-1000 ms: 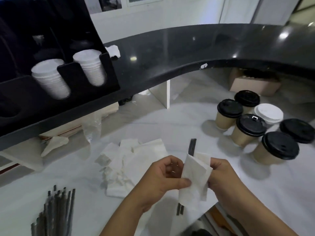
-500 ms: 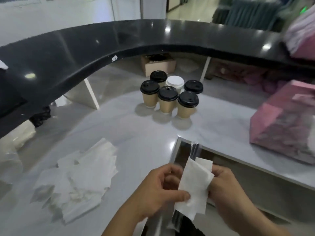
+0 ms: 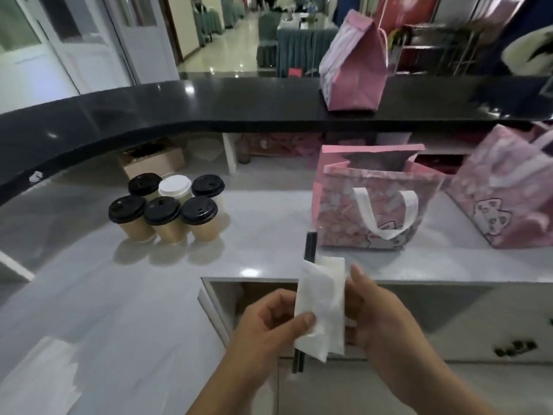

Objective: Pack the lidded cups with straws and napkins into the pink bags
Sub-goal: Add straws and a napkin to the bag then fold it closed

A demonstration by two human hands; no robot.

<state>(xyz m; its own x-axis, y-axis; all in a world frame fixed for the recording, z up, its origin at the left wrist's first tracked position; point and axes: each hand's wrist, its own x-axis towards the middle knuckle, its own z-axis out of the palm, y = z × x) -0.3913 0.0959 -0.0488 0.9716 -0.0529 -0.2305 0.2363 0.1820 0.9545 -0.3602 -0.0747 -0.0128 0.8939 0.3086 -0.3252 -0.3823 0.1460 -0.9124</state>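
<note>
Open pink bag (image 3: 374,205) stands right-centre on the table (image 3: 263,253), contents not visible. Both hands, left hand (image 3: 266,327) and right hand (image 3: 377,319), pinch a napkin (image 3: 323,304) wrapped round black straws (image 3: 310,244), near edge. Six lidded cups (image 3: 164,205) clustered far left; another bag (image 3: 505,190) far right.

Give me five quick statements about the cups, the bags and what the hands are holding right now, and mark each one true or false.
1. Both hands, left hand and right hand, hold a white napkin wrapped round black straws. True.
2. All six cups have black lids. False: one lid is white.
3. A pink bag stands on the black counter. True.
4. The nearest pink bag lies flat. False: it stands upright, open-topped.
5. A cup sits in the left hand. False: the cups stand on the white worktop.
</note>
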